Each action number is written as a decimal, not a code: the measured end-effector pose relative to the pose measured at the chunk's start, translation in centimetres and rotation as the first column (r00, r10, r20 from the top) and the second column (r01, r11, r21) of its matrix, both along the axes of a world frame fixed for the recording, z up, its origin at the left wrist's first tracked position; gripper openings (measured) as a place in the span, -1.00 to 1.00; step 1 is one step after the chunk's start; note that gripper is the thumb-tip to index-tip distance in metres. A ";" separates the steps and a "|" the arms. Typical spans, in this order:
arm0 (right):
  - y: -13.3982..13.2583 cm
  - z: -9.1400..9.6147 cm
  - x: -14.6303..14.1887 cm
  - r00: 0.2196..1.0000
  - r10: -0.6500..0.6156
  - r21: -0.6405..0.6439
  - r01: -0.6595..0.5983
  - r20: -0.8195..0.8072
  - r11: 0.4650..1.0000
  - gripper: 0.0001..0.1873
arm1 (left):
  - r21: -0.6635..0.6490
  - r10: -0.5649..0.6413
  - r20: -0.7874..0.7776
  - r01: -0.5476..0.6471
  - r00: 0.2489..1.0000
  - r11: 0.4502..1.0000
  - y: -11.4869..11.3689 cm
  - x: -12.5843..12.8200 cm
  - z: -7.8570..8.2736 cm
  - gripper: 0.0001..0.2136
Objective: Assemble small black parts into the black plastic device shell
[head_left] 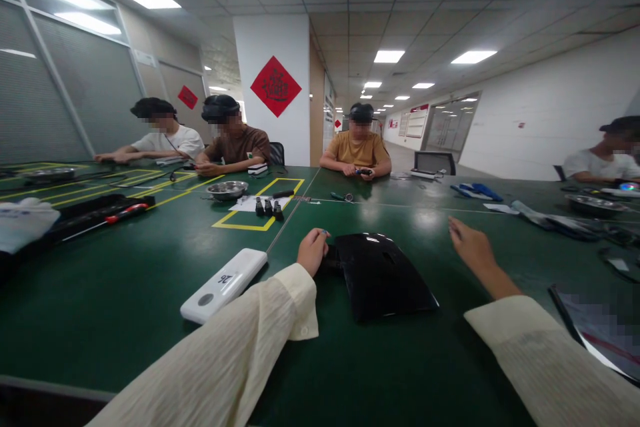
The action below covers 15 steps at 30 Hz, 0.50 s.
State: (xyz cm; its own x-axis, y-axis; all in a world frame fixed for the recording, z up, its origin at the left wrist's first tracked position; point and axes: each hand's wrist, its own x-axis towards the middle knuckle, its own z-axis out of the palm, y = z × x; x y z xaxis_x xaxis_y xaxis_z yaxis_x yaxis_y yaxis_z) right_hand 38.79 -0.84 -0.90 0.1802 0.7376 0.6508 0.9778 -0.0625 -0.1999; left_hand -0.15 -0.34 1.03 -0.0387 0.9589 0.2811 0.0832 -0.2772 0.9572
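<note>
A glossy black curved plate with a short dark neck, like a monitor stand (387, 273), lies on the green table in front of me. My left hand (313, 251) is closed at the neck on its left side, and a small bluish spot shows by the fingertips. What the inner fingers touch is hidden. My right hand (470, 247) is held to the right of the stand, apart from it, with the fingers loosely stretched out and nothing in them. A white power bank (225, 285) marked 26 lies left of my left forearm.
Beyond my left hand stand several small black pieces (269, 208) by a yellow tape outline and a metal bowl (227, 190). A black case with a red-handled tool (131, 211) lies left. Blue gloves (476, 191) lie back right. Several people sit around the table.
</note>
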 end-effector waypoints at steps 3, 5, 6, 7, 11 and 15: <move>0.8 0.5 -4.4 0.955 0.294 -0.028 -0.294 -0.031 0.955 -0.58 | 0.005 -0.005 -0.017 0.005 1.000 1.000 0.1 0.0 0.0 -0.83; 1.0 0.3 -6.8 0.906 0.403 -0.042 -0.411 -0.126 0.911 -0.56 | 0.008 -0.007 -0.029 0.007 1.000 1.000 0.1 0.0 -0.1 -0.83; 1.0 0.1 -7.7 0.885 0.428 -0.050 -0.443 -0.182 0.895 -0.55 | 0.008 -0.005 -0.032 0.005 0.999 1.000 0.2 0.0 -0.1 -0.83; 1.1 -0.2 -8.3 0.859 0.453 -0.073 -0.481 -0.237 0.874 -0.53 | 0.007 -0.002 -0.034 0.002 0.999 1.000 0.2 0.0 -0.1 -0.83; 1.0 -1.3 -9.5 0.779 0.493 -0.168 -0.586 -0.387 0.793 -0.48 | -0.002 0.008 -0.035 -0.008 0.999 1.000 0.3 0.0 -0.1 -0.83; 0.9 -1.5 -9.5 0.784 0.488 -0.160 -0.577 -0.385 0.801 -0.50 | -0.008 -0.005 -0.045 0.004 0.999 1.000 0.3 -0.1 -0.2 -0.83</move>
